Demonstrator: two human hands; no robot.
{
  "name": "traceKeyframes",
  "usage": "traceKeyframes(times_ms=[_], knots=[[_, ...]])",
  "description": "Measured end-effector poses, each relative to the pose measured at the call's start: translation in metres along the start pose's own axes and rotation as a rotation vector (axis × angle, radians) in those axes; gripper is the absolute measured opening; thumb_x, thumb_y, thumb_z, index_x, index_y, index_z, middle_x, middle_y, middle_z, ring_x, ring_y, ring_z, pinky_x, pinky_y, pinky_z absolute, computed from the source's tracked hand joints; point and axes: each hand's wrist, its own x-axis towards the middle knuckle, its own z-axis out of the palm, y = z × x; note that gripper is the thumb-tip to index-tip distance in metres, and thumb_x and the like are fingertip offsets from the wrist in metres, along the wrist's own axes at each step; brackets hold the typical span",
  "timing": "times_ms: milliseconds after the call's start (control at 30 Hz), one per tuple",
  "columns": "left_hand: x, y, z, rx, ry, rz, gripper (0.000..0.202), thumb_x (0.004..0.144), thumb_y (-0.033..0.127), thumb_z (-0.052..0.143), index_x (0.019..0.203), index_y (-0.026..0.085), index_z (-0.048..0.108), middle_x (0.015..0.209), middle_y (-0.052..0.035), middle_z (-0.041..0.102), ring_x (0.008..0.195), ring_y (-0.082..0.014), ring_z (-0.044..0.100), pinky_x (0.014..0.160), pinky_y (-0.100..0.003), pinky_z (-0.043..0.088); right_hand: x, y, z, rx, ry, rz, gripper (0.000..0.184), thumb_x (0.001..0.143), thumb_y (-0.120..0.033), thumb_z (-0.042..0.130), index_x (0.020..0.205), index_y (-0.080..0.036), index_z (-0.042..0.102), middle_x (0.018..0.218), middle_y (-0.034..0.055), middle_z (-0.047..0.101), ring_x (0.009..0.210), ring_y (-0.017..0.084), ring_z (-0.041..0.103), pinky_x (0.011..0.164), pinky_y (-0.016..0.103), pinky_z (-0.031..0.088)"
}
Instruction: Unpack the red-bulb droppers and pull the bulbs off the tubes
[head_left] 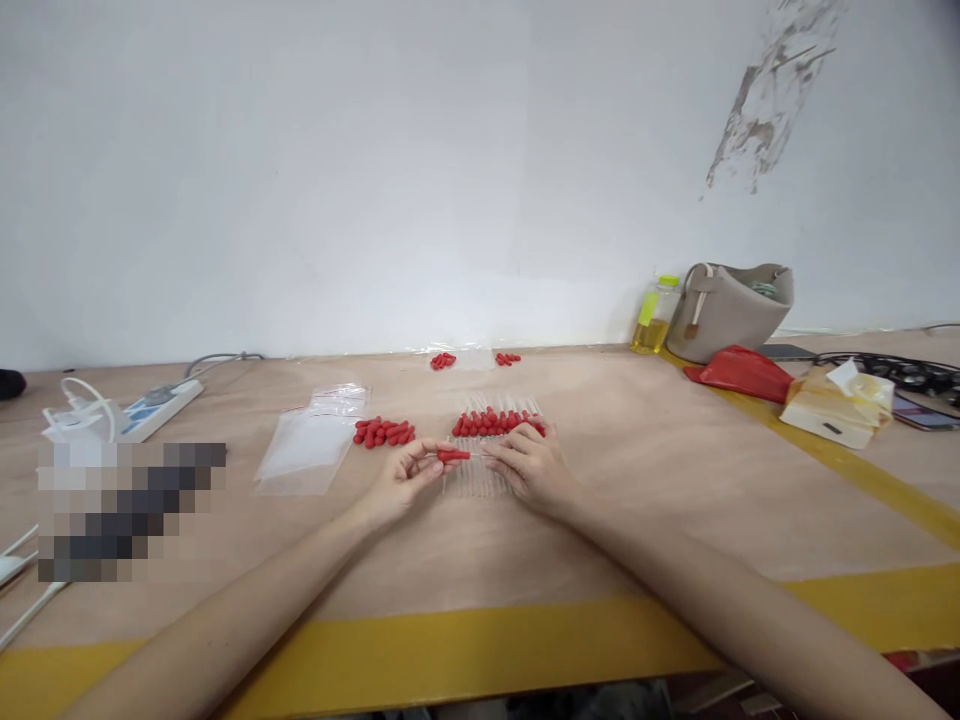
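My left hand pinches a red rubber dropper bulb between thumb and fingers. Facing it, my right hand grips a thin clear glass tube whose end meets or nearly meets the bulb; I cannot tell whether it is inside. Under and between the hands lie several bare clear tubes side by side. Just beyond them is a row of droppers with red bulbs, partly covered by my right fingers. A pile of loose red bulbs rests left of the row.
Clear plastic bags lie at left. Small groups of red bulbs sit by the wall. A power strip is far left. At right stand a yellow-liquid bottle and a grey bag, near a red pouch. Yellow tape marks the front edge.
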Motion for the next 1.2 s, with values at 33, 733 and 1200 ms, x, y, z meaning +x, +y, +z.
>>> traceKeyframes(times_ms=[33,733,1200], knots=[[-0.001,-0.001,0.002,0.014,0.003,-0.015,0.03,0.074,0.034,0.062,0.096,0.015,0.055,0.1,-0.0102,0.065,0.095,-0.0207,0.06,0.082,-0.034,0.048,-0.001,-0.002,0.002,0.002,-0.001,-0.002,0.019,0.087,-0.031,0.047,0.095,-0.025,0.062,0.079,-0.0002,0.064,0.079,0.014,0.049,0.09,0.039,0.023],[-0.019,0.001,0.006,0.663,0.003,0.059,0.025,0.082,0.033,0.049,0.076,0.016,0.065,0.061,0.001,0.06,0.053,-0.0092,0.047,0.05,-0.019,0.035,-0.012,-0.014,-0.002,0.033,-0.031,-0.107,0.02,0.085,-0.025,0.047,0.072,-0.021,0.062,0.056,-0.0036,0.054,0.066,0.011,0.041,0.082,0.034,0.021],[-0.014,0.011,-0.029,0.581,0.354,0.023,0.026,0.074,0.04,0.054,0.075,0.017,0.066,0.073,-0.0039,0.066,0.068,-0.0171,0.059,0.061,-0.026,0.045,-0.013,0.01,-0.011,0.008,0.165,0.13,0.02,0.084,-0.026,0.048,0.072,-0.021,0.064,0.056,-0.002,0.058,0.061,0.011,0.045,0.081,0.033,0.023]])
